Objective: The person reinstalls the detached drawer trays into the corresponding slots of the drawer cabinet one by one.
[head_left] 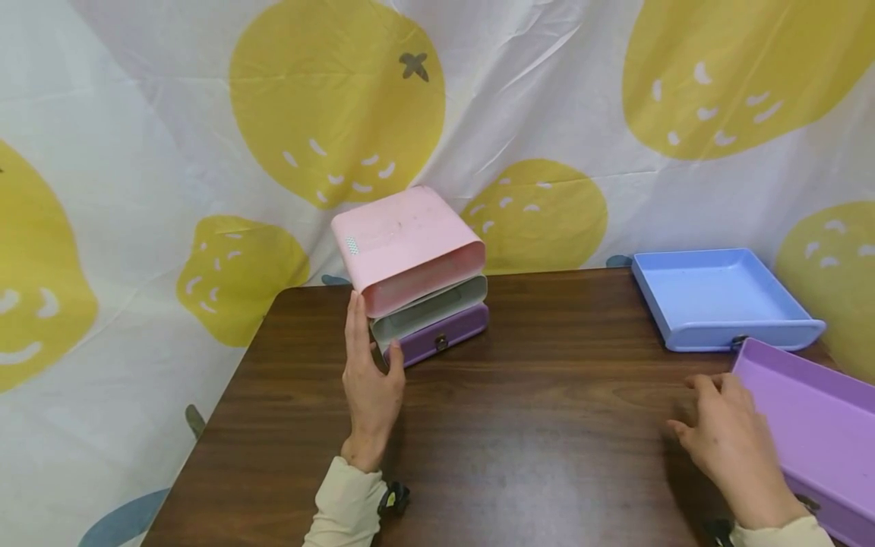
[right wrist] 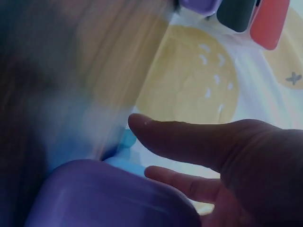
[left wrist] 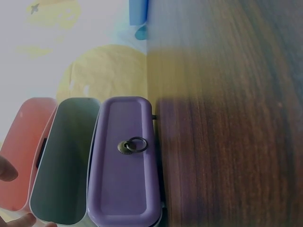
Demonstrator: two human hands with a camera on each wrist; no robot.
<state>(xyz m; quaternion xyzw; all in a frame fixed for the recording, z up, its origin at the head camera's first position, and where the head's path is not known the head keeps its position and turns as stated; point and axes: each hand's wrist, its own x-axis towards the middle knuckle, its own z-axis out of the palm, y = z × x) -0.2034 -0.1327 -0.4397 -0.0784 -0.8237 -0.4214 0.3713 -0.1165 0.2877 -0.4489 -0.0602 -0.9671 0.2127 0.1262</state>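
A stack of drawer cases stands on the table at the back left: an empty pink case [head_left: 410, 235] on top, a grey-green case [head_left: 437, 304] under it, and at the bottom a purple drawer front [head_left: 447, 334] with a ring pull [left wrist: 135, 145]. My left hand [head_left: 371, 387] rests along the left side of the stack, its fingers extended. At the right, my right hand [head_left: 731, 441] hovers by a loose purple drawer [head_left: 820, 433], fingers loosely bent and thumb apart. Whether it touches that drawer I cannot tell.
A light blue drawer [head_left: 724, 292] lies at the back right, just behind the loose purple one. Behind the table [head_left: 547, 425] hangs a white cloth [head_left: 533, 99] printed with yellow fruit.
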